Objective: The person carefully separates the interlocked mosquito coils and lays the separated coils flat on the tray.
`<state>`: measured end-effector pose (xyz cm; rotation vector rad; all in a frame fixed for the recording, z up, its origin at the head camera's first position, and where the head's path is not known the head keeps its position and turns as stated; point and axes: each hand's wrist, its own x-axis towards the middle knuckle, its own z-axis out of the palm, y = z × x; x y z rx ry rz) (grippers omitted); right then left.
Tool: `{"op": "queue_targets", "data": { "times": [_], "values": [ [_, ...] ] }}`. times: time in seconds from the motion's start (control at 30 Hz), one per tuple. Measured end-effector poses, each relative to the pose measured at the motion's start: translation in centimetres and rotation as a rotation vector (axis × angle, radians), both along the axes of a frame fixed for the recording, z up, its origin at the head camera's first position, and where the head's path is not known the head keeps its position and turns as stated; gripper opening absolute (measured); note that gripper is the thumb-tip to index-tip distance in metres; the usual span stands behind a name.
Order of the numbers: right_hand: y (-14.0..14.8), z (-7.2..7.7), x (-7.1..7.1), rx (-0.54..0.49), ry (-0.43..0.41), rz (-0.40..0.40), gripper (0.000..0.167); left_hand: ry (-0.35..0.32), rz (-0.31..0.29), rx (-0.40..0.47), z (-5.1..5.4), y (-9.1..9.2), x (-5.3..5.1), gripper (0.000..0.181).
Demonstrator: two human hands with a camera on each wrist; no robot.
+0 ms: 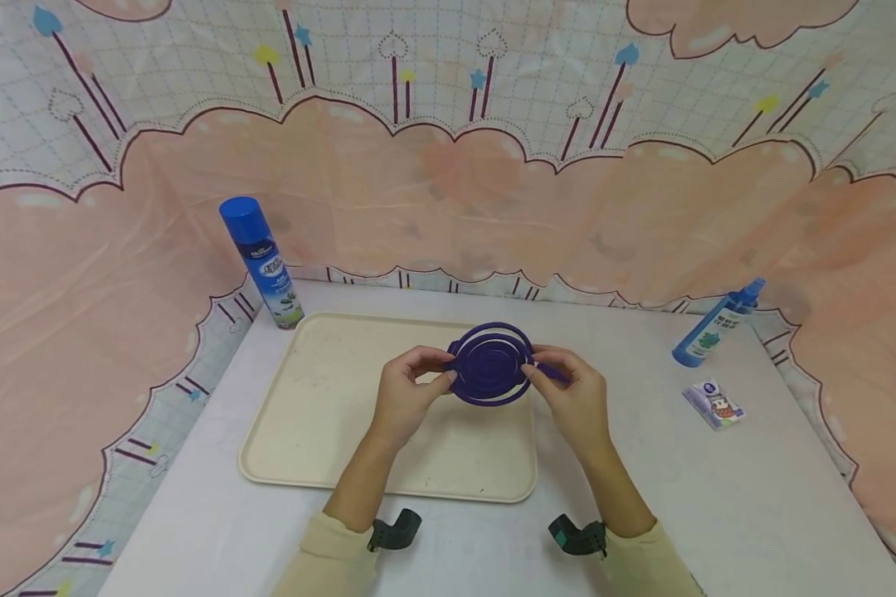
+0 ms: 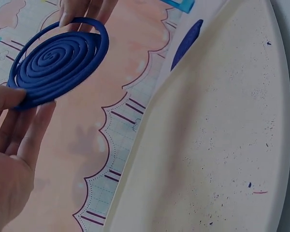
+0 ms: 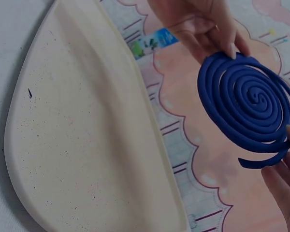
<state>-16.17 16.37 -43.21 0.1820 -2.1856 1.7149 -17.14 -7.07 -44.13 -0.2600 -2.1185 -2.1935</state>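
Note:
Both hands hold up a dark blue mosquito coil (image 1: 490,365) above the tray (image 1: 321,414), near its right part. My left hand (image 1: 411,394) pinches the coil's left edge between thumb and fingers. At the opposite edge, my right hand (image 1: 571,394) pinches it the same way. The right wrist view shows the flat spiral (image 3: 256,99) tilted, its outer ring standing slightly apart with a loose end low down. Another dark blue piece (image 2: 187,44) shows beyond the tray rim in the left wrist view; its shape is partly hidden.
A blue spray can (image 1: 263,264) stands behind the tray's back left corner. At the right are a blue pump bottle (image 1: 717,323) and a small printed packet (image 1: 714,405). Dark specks dot the tray. A patterned cloth hangs behind the white table (image 1: 642,497).

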Motion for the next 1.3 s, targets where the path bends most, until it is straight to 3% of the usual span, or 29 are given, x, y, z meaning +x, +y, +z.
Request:
{"op": "queue_targets", "data": {
  "times": [0.2, 0.4, 0.6, 1.13, 1.3],
  "values": [
    [0.16, -0.08, -0.01, -0.056, -0.018, 0.028, 0.017, 0.019, -0.12, 0.037, 0.13, -0.15, 0.26, 0.024],
    [0.13, -0.36, -0.04, -0.099, -0.054, 0.08, 0.017, 0.044, -0.173, 0.04, 0.18, -0.14, 0.42, 0.027],
    [0.22, -0.5, 0.0, -0.108, -0.066, 0.116, 0.017, 0.042, -0.174, 0.049, 0.15, -0.07, 0.41, 0.027],
    [0.21, -0.42, 0.07, -0.073, -0.129, 0.048, 0.028, 0.037, -0.157, 0.028, 0.15, -0.17, 0.45, 0.029],
    [0.2, -0.24, 0.09, -0.061, -0.123, 0.03, 0.028, 0.035, -0.201, 0.003, 0.2, -0.21, 0.43, 0.04]
  ]
}}
